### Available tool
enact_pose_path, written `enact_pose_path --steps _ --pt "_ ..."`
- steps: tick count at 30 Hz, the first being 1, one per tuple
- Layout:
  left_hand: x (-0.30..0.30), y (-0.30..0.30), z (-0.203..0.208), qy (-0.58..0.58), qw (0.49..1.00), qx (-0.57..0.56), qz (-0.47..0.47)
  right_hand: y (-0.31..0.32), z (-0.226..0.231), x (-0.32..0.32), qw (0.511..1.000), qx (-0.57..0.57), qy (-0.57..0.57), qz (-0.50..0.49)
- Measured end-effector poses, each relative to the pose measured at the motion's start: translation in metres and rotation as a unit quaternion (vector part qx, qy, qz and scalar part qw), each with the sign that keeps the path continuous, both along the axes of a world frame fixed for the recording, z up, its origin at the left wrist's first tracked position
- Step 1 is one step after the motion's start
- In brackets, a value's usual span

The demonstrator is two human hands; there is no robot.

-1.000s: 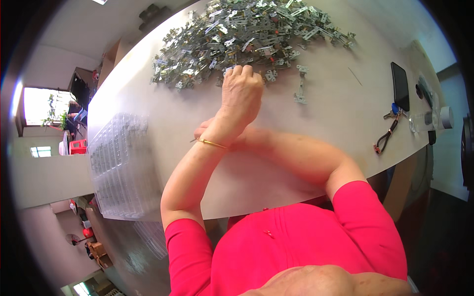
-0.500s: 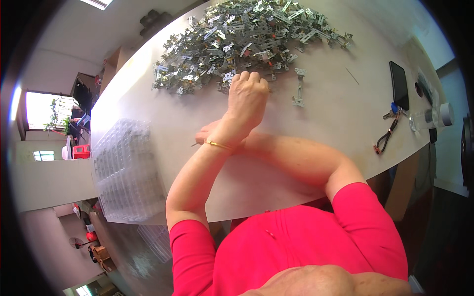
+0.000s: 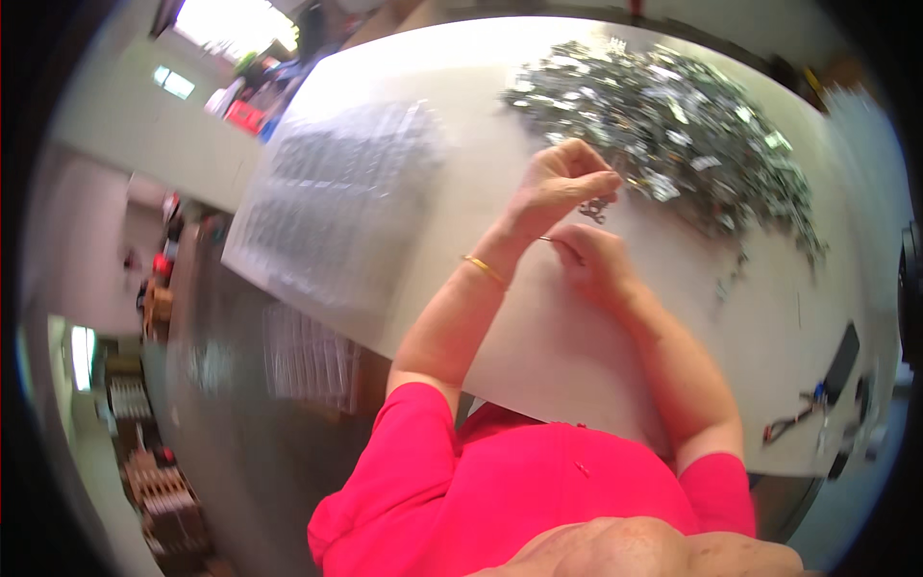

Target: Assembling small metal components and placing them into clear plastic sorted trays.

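My left hand (image 3: 567, 185), with a gold bangle at its wrist, is closed in a pinch. From its thumb and fingertips hangs a small metal bracket (image 3: 596, 208), partly hidden by the fingers. Just below and nearer to me, my right hand (image 3: 598, 260) is closed around a thin rod-like tool (image 3: 546, 238). Only a short end of that tool sticks out to the left; the rest is hidden in the fist. Beyond both hands spreads a large heap of silvery metal brackets (image 3: 707, 159) on the pale table (image 3: 519, 327).
Clear plastic trays (image 3: 327, 192) are stacked at the table's left. Another clear tray (image 3: 306, 356) sits lower, beside the table. To the right lie a black phone (image 3: 842, 365) and keys on a dark strap (image 3: 790, 423). One loose bracket (image 3: 723, 288) lies near the heap.
The view has swung left, shifting the heap rightward in it. My left hand, formerly at the heap's near edge, now shows a bracket in its fingers. My right hand has come out from under the left forearm.
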State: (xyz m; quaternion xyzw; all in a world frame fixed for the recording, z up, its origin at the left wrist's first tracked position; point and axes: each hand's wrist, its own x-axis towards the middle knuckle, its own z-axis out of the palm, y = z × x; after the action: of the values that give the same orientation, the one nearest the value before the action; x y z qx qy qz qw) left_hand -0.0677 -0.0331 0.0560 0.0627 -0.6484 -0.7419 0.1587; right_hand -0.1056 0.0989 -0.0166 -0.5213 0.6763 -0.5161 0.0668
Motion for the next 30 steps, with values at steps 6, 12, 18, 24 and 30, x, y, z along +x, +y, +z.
enact_pose_path --steps 6,12,18,24,30 --pt "0.016 -0.043 -0.040 0.060 0.988 0.131 0.058 -0.004 0.002 -0.002 0.994 -0.032 0.099 0.026" --pt "0.030 -0.057 -0.066 0.026 0.984 0.152 0.091 -0.001 -0.002 -0.019 0.981 0.046 -0.186 -0.003" --pt "0.018 -0.056 -0.075 -0.021 0.990 0.074 0.116 -0.017 0.000 -0.043 0.962 0.008 -0.265 -0.072" --pt "0.020 -0.057 -0.080 -0.051 0.976 -0.055 0.203 -0.044 0.003 -0.035 0.942 -0.056 -0.316 -0.096" --pt "0.016 -0.051 -0.077 -0.029 0.952 -0.222 0.212 -0.037 -0.001 -0.039 0.935 -0.067 -0.335 -0.092"
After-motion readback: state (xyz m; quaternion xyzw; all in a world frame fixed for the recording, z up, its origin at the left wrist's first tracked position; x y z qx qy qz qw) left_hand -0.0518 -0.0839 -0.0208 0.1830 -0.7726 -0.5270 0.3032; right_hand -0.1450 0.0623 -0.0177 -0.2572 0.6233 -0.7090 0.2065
